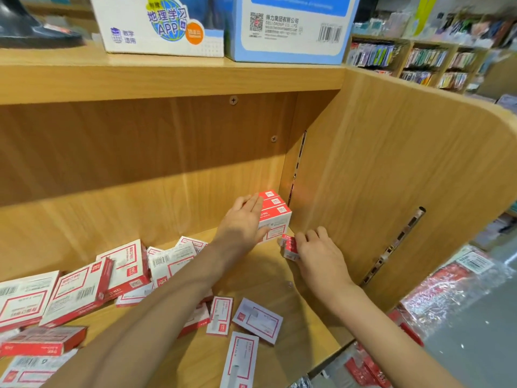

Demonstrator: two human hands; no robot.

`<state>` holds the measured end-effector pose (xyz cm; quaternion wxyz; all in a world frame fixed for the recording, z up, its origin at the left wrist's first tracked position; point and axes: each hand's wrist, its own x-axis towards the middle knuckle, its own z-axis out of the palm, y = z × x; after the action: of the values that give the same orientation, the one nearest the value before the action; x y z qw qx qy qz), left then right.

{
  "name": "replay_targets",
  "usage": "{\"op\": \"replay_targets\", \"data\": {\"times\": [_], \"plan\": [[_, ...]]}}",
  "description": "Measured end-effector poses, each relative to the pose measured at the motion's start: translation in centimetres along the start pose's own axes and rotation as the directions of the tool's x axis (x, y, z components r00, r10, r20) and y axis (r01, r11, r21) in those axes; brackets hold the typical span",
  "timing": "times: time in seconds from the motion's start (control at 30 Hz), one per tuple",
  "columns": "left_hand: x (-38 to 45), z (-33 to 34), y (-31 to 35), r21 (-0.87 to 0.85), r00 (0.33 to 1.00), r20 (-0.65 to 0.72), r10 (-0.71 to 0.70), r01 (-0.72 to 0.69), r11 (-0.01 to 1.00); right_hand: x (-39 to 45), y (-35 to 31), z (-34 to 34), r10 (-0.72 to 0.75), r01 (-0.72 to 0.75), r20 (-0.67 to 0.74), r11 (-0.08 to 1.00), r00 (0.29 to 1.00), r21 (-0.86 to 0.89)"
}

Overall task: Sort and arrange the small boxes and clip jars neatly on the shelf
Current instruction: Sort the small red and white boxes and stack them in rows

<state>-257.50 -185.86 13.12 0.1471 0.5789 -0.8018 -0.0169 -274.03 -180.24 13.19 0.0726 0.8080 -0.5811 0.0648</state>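
Note:
A neat stack of red-and-white small boxes stands in the back right corner of the wooden shelf. My left hand lies flat against the stack's left side, fingers straight. My right hand grips one small red-and-white box just in front of the stack, near the right side panel. Several more boxes lie scattered: larger ones at the left, flat small ones near the front. No clip jars are in view.
The shelf's right side panel stands close beside my right hand. Large cardboard cartons sit on the shelf above. Plastic-wrapped red packs lie lower right, outside the shelf. Other stocked shelves fill the far right background.

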Motion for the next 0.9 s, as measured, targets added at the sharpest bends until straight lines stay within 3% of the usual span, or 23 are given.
{"op": "replay_targets", "data": {"times": [0.23, 0.43, 0.63, 0.9], "plan": [[-4.6, -1.9, -4.0, 0.05, 1.0, -0.002, -0.003, 0.003, 0.999, 2.6, -0.5, 1.2, 0.021, -0.015, -0.078, 0.997, 0.997, 0.08], [-5.9, -3.1, -4.3, 0.007, 0.999, -0.036, -0.02, 0.02, 1.0, 8.3, -1.1, 1.6, -0.176, 0.177, -0.017, 0.978, 0.984, 0.114], [-6.0, -2.9, -4.4, -0.04, 0.997, -0.057, -0.042, 0.04, 0.998, 8.1, -1.4, 2.6, -0.058, 0.06, -0.156, 0.998, 0.986, 0.008], [-6.1, -2.6, -4.8, -0.071, 0.998, -0.05, -0.046, 0.043, 0.997, 7.5, -0.9, 4.1, 0.049, -0.002, -0.12, 0.932, 0.992, 0.362]]}}
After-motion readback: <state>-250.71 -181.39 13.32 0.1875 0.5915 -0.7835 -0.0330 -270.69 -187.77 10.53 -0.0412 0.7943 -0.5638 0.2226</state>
